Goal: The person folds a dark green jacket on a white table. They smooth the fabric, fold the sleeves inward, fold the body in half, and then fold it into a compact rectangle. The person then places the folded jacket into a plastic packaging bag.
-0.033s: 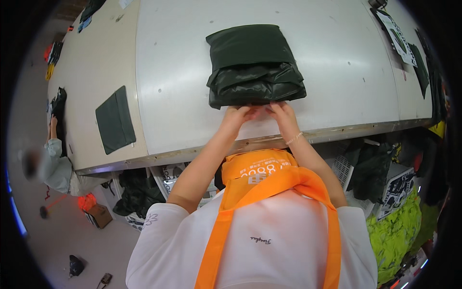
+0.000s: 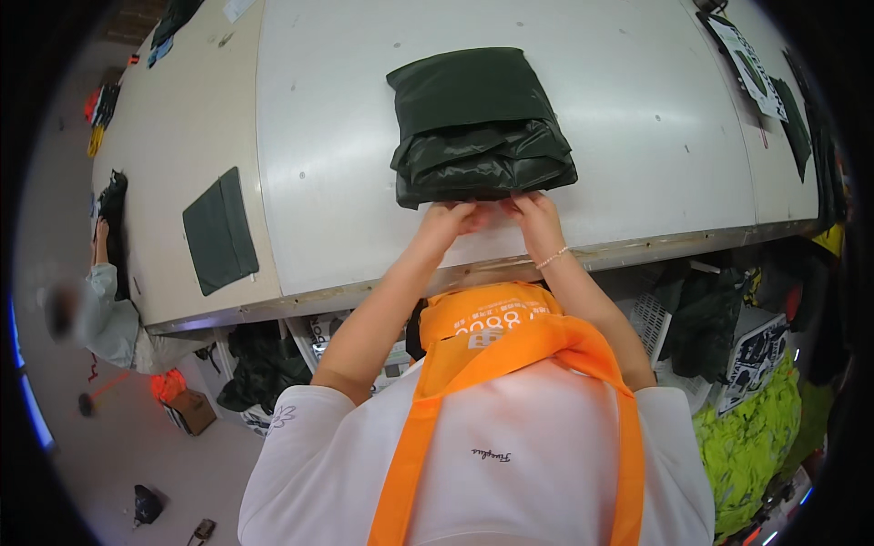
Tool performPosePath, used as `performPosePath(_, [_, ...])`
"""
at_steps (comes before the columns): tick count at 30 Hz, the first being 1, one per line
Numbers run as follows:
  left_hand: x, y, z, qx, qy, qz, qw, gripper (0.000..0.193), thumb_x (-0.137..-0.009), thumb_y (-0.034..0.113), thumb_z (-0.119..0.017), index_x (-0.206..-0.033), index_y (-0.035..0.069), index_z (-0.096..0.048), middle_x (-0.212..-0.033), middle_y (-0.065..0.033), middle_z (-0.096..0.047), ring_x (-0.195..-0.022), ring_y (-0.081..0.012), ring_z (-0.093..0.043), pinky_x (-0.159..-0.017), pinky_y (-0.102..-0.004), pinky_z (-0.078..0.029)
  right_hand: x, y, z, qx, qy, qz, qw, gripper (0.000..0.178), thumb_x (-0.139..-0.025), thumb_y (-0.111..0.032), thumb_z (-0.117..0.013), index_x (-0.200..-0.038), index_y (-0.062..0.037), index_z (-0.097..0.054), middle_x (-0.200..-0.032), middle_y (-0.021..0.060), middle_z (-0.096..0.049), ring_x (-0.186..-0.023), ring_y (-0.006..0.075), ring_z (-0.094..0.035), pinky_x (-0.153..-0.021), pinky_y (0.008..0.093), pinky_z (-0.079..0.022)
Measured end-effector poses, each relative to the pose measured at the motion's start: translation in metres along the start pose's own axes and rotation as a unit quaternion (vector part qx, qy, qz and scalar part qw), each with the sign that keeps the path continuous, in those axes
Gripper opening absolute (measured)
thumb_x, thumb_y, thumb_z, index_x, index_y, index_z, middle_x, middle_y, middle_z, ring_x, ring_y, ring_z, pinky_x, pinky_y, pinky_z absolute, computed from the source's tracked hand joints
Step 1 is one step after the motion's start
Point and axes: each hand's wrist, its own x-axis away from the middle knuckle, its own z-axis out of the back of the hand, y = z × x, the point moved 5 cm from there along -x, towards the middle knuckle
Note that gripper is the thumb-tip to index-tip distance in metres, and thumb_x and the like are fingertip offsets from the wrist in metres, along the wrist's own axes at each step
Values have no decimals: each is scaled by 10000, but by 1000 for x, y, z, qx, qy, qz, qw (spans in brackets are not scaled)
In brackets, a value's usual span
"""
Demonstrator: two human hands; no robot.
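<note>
almost nothing has changed between the two views: the whole scene sits a touch differently in the frame, which looks like slight head sway, while the bundle and both hands hold the same places against each other. the handling of the bundle, as far as one can judge, stands at the same point, with no fold opened or closed.

the bundle lies on the table, straight ahead of the person, its far half smooth and flat under a flap, its near half glossy and crumpled. the left hand and the right hand are at its near side, apart from each other, fingers curled inward. the right fingertips seem to touch the bundle's border; whether either hand pinches it or only rests there, one cannot tell.

the near edge of the table runs just below the wrists, so room toward the body is short. bare surface lies left, right and beyond the bundle. to the left, past a seam, a green flat piece lies well apart from it; to the far right, a printed card bounds the open side. a co-worker is well off at the left end.
</note>
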Motion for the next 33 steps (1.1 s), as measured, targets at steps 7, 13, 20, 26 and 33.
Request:
performPosePath(7, [55,149,-68,-679,100,-470,555,683,-716,276,-731,-1330,178,-446,-1367,-171,-415,-1207,-328,-439,-988,-474,-348,16,-34,-15,-13,-22,1,1000,192,-923,-150,-562,-908,37,-603,-869,79,-629,-776,160,-631,-745,271,-529])
performPosePath(13, [13,136,-81,-784,61,-510,349,674,-793,198,-582,-1416,265,-335,-1425,-174,-364,-1055,-291,-537,-781,-342,-472,21,-75,-28,133,29,121,983,220,-919,-103,-556,-756,46,-567,-709,91,-632,-632,153,-653,-587,241,-538])
performPosePath(20, [-1,127,-107,-793,117,-483,353,660,-804,231,-553,-1426,178,-340,-1377,-222,-410,-1032,-284,-522,-786,-370,-432,14,-93,-11,203,41,123,971,249,-908,-68,-552,-683,36,-538,-679,103,-638,-620,172,-670,-548,242,-535])
performPosePath(26, [-19,124,-107,-776,31,-474,415,636,-804,106,-529,-1407,66,-331,-1313,-205,-480,-940,-247,-580,-675,-289,-490,26,-79,22,225,70,55,970,185,-888,-61,-575,-726,26,-554,-757,109,-645,-706,203,-674,-636,281,-541])
performPosePath(33, [-40,144,-116,-731,17,-440,521,630,-766,43,-538,-1373,60,-366,-1396,-159,-397,-912,-284,-590,-691,-364,-540,27,-115,-22,683,6,431,589,88,-789,-54,-544,-833,-27,-616,-926,103,-601,-901,269,-558,-775,362,-451])
